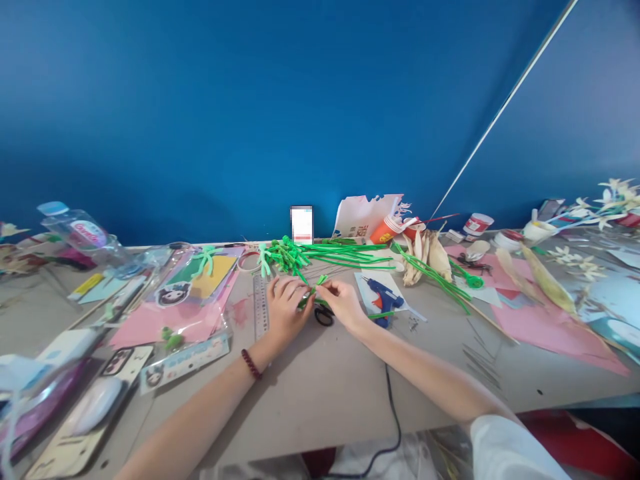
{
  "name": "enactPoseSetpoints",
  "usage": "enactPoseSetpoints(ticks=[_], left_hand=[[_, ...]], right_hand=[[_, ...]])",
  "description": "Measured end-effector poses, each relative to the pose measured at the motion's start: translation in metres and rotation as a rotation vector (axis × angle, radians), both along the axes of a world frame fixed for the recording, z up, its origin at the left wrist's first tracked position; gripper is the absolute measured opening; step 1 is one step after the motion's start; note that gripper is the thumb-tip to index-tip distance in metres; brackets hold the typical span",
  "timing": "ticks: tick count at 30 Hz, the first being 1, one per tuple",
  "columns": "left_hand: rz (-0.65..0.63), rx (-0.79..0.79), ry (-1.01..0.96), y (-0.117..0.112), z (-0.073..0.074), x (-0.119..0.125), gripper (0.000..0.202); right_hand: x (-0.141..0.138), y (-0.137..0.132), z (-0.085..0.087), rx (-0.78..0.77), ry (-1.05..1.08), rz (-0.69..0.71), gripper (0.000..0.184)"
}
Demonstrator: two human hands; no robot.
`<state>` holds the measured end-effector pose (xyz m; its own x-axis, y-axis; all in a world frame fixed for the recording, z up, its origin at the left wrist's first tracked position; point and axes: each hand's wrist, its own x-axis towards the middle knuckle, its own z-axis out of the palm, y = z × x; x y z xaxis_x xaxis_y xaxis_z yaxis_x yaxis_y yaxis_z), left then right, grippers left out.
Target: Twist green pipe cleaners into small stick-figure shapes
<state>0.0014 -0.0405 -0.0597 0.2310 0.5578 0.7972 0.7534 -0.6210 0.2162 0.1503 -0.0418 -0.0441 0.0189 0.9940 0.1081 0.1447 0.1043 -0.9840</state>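
Close together at the middle of the table, both my hands are closed on a small green pipe-cleaner piece (323,279). My left hand (289,307) has its fingers curled around the lower part, which is mostly hidden. The fingertips of my right hand (343,301) pinch its upper end. Just below the fingers lie black-handled scissors (324,317). Behind my hands is a pile of fuzzy green pipe-cleaner sprigs (286,255) with long green stems (350,256). A blue glue gun (384,295) rests right of my right hand. Beside my left hand lies a clear ruler (261,310).
A phone-like screen (302,225) leans on the blue wall. Orange paper cups (386,230), dried husks (430,257) and pink paper (545,327) lie right. Left are a plastic bottle (83,230), clear packets (185,293) and a phone case (85,427). A black cord (393,400) crosses the front edge.
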Motion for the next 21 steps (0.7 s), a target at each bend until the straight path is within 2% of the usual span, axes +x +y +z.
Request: enactPoseSetpoints(ticks=[3, 6, 9, 12, 14, 16, 19, 21], left_hand=[[-0.048, -0.065, -0.047, -0.002, 0.000, -0.001, 0.006], [-0.135, -0.243, -0.153, -0.002, 0.001, -0.001, 0.009], [-0.300, -0.486, -0.390, 0.002, 0.003, 0.000, 0.015], [-0.495, -0.819, -0.720, 0.006, 0.002, 0.000, 0.018], [-0.597, -1.058, -0.908, 0.008, 0.000, 0.000, 0.018], [-0.686, -1.241, -1.013, 0.008, -0.003, -0.001, 0.018], [-0.814, -1.343, -1.053, 0.008, -0.007, -0.002, 0.018], [-0.864, -1.362, -1.072, 0.009, -0.008, -0.002, 0.017]], right_hand=[[0.002, 0.004, -0.002, 0.046, -0.065, 0.063, 0.020], [0.006, 0.007, 0.003, 0.135, -0.195, 0.132, 0.016], [0.012, 0.008, 0.014, 0.196, -0.314, 0.166, 0.011], [0.016, 0.009, 0.022, 0.203, -0.331, 0.204, 0.011], [0.017, 0.009, 0.025, 0.156, -0.295, 0.250, 0.012], [0.017, 0.010, 0.026, 0.049, -0.216, 0.297, 0.013], [0.018, 0.010, 0.025, -0.115, -0.052, 0.400, 0.018], [0.020, 0.010, 0.023, -0.146, -0.032, 0.455, 0.021]])
